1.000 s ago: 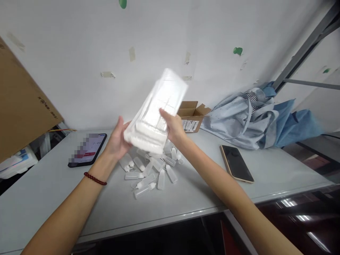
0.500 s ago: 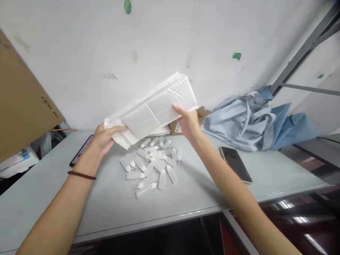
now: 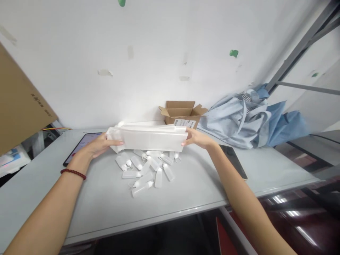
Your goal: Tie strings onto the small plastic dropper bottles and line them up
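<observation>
Between my two hands is a stack of white bubble mailers [image 3: 152, 140], held level above the far part of the table. My left hand [image 3: 99, 145] grips its left end, thumb on the front face. At the right end, my right hand [image 3: 198, 138] pinches the stack between thumb and fingers. Just below and nearer lies a pile of small clear squeeze bottles [image 3: 143, 173] with white caps; the stack hides the pile's far part. Behind the stack, more white material [image 3: 143, 124] shows by the wall, its form partly hidden.
An open cardboard box [image 3: 182, 115] stands against the wall. Light blue cloth [image 3: 236, 122] is heaped at the right, near a dark phone [image 3: 233, 159]. A lit phone [image 3: 79, 145] lies left of my left hand. A large cardboard sheet [image 3: 21, 102] leans at far left.
The white mailers have come down from a raised, tilted pose to level, lower over the bottles. My right hand has dropped with its end, and the open box now shows behind.
</observation>
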Demonstrator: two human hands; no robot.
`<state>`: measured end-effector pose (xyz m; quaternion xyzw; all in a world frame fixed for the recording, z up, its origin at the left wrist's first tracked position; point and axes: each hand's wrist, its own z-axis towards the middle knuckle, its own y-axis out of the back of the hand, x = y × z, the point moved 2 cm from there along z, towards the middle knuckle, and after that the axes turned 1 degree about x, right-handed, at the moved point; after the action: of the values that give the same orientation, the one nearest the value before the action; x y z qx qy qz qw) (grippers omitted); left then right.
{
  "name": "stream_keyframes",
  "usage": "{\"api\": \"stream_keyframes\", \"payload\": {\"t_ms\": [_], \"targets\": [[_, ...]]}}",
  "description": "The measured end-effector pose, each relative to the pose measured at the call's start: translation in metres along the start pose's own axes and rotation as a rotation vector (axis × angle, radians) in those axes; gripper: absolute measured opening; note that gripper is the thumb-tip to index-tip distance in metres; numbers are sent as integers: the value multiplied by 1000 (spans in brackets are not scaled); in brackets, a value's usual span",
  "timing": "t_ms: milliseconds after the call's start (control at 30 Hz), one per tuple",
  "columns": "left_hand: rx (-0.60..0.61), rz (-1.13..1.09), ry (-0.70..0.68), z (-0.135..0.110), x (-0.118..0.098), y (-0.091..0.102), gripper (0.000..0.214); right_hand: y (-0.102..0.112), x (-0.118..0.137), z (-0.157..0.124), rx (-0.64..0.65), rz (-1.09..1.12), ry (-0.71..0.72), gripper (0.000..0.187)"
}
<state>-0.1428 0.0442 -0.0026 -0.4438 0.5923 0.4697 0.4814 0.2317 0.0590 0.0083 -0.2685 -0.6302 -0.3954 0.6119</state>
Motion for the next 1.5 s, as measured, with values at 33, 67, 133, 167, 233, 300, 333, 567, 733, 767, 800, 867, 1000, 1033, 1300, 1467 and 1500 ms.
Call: {"api": "stream_keyframes", "payload": {"t_ms": [33, 67, 133, 167, 233, 300, 333, 567, 733, 767, 800, 867, 1000, 1033, 1300, 1467, 1500], "targets": [[9, -1, 5, 1, 3, 1, 60, 0, 0, 0, 1, 13, 0, 62], [15, -3, 4, 2, 4, 2, 60, -1, -1, 2, -15, 24, 6, 63], [24, -11, -18, 3, 6, -3, 59, -10, -6, 6, -90, 48, 39, 62], [28, -16, -35, 3, 6, -7, 57, -16, -10, 9, -153, 60, 58, 60], [38, -30, -71, 3, 5, -17, 57, -30, -16, 15, -220, 86, 109, 57], [63, -39, -90, 3, 3, -25, 59, -42, -21, 19, -267, 107, 150, 57], [78, -40, -92, 3, 2, -27, 61, -45, -23, 20, -294, 108, 166, 58], [-44, -59, -101, 4, -1, -4, 75, -36, -17, 15, -438, 74, 170, 61], [-51, -128, -134, 5, -1, -15, 72, -43, -17, 15, -558, 104, 191, 45], [-39, -115, -136, 4, -2, -22, 71, -46, -17, 15, -596, 106, 190, 47], [-28, -95, -142, 4, -3, -29, 69, -48, -18, 14, -634, 111, 185, 50], [-18, -57, -165, 2, -5, -39, 65, -51, -18, 13, -701, 112, 173, 50], [-42, 2, -140, 1, -6, -41, 59, -51, -17, 10, -806, 64, 170, 31], [-53, 15, -118, 1, -5, -38, 58, -51, -17, 10, -823, 61, 178, 26], [-200, -98, -58, 10, 4, -23, 41, -46, -18, 15, -781, 75, 181, 41], [-378, -242, -3, 12, 4, -4, 29, -41, -35, 27, -542, -134, 179, 56], [-411, -263, 10, 12, 5, 0, 28, -41, -39, 29, -513, -183, 173, 57]]}}
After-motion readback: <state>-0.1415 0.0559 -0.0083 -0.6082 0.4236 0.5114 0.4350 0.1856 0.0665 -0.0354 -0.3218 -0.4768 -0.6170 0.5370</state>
